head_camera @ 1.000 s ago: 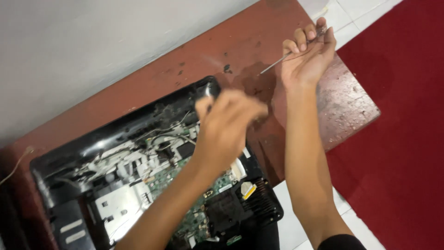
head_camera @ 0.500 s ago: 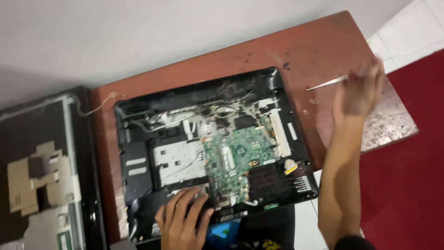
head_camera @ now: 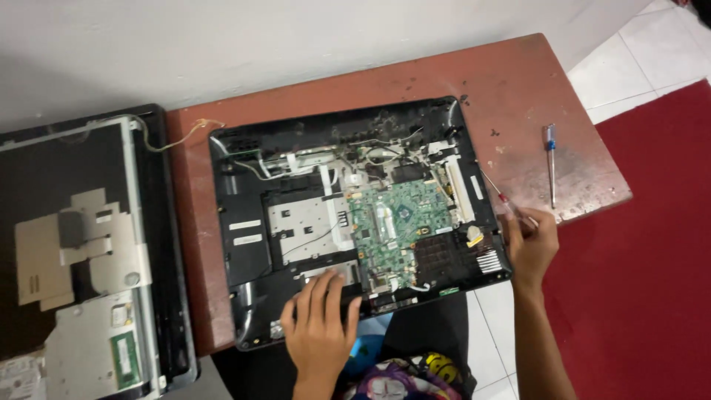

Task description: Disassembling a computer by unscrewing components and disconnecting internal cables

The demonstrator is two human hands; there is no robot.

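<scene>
Opened laptop base [head_camera: 355, 222] flat on red-brown table [head_camera: 518, 81], green circuit board [head_camera: 400, 226] exposed mid-right. Near edge partly covered by left hand [head_camera: 320, 318], palm down, fingers spread, gripping nothing. Right hand [head_camera: 532, 241] at base's right edge, curled around red-tipped screwdriver [head_camera: 498, 194]; handle mostly hidden in fist. Blue-handled screwdriver [head_camera: 551, 159] lying apart, right. Detached screen panel [head_camera: 81, 252] cut off at left.
</scene>
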